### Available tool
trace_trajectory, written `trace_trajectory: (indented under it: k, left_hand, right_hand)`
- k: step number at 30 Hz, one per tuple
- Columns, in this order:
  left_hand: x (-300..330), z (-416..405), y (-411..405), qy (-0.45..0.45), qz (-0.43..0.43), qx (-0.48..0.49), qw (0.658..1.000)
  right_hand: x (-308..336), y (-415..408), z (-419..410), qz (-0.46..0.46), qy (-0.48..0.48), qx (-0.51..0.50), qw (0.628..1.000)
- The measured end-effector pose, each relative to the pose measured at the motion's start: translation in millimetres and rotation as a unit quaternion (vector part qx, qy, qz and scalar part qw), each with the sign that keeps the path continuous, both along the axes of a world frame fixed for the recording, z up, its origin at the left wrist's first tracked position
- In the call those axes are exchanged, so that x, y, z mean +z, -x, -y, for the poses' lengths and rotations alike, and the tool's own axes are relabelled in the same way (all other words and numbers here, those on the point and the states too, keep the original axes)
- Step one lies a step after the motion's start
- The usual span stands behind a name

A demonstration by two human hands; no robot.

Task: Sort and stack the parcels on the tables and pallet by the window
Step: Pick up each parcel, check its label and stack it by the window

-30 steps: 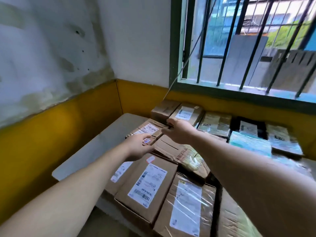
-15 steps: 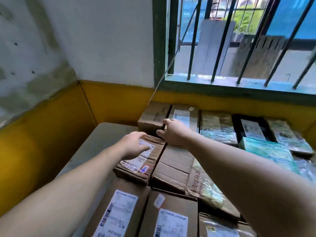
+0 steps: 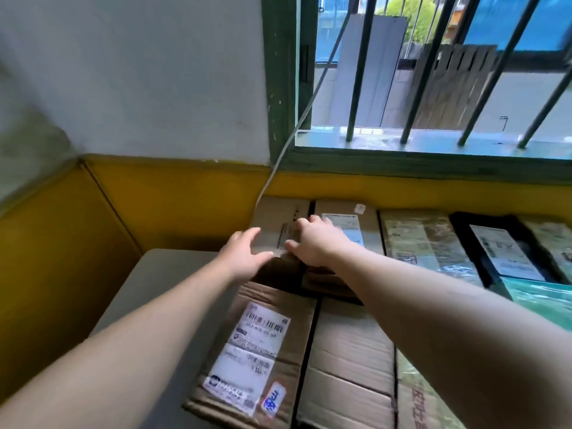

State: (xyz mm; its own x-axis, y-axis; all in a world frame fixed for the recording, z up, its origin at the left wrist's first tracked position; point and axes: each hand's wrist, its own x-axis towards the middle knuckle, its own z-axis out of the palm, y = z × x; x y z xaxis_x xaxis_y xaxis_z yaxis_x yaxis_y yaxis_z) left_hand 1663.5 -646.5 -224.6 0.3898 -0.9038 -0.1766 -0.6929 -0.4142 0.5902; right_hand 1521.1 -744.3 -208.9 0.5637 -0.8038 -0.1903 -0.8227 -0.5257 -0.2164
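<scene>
Cardboard parcels cover a grey table (image 3: 167, 274) under the barred window. My left hand (image 3: 244, 258) reaches with spread fingers to the near left corner of a plain brown box (image 3: 278, 218) against the yellow wall. My right hand (image 3: 315, 239) lies with straight fingers across the seam between that box and a labelled box (image 3: 365, 224) beside it. Neither hand grips anything. Nearer to me lie a box with a white shipping label (image 3: 260, 351) and a plain flapped box (image 3: 349, 360).
Further right along the wall sit a film-wrapped box (image 3: 421, 239), a black parcel with a label (image 3: 501, 249) and a teal package (image 3: 541, 301). A grey cable (image 3: 297, 125) hangs from the window frame down to the back box. Bare tabletop lies at the left.
Both hands have left the near labelled box and reached further back to the boxes against the wall. The view has moved forward and closer to the window.
</scene>
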Motion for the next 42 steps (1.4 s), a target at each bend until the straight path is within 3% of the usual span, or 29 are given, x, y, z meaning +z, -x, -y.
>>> trace_trajectory:
  k: [9, 13, 20, 24, 27, 42]
  left_hand:
    - [-33, 26, -23, 0.034, -0.150, 0.027, 0.988]
    - [-35, 26, -22, 0.057, -0.193, 0.036, 0.979]
    - [-1, 9, -8, 0.098, -0.173, 0.040, 0.979]
    - [32, -11, 9, 0.115, -0.163, 0.040, 0.979]
    - [57, -31, 24, 0.128, -0.160, 0.031, 0.978]
    - [121, -156, 140, 0.269, -0.141, -0.151, 0.941]
  right_hand:
    - [-22, -39, 29, -0.052, 0.004, -0.073, 0.996]
    - [-24, -45, 30, -0.023, -0.006, -0.098, 0.995]
    - [-2, -33, 14, 0.114, -0.015, -0.112, 0.987]
    - [21, -25, -1, 0.234, -0.076, -0.109, 0.963]
    - [42, -9, -20, 0.262, -0.090, -0.118, 0.953]
    - [130, 145, -188, 0.370, 0.055, -0.172, 0.911]
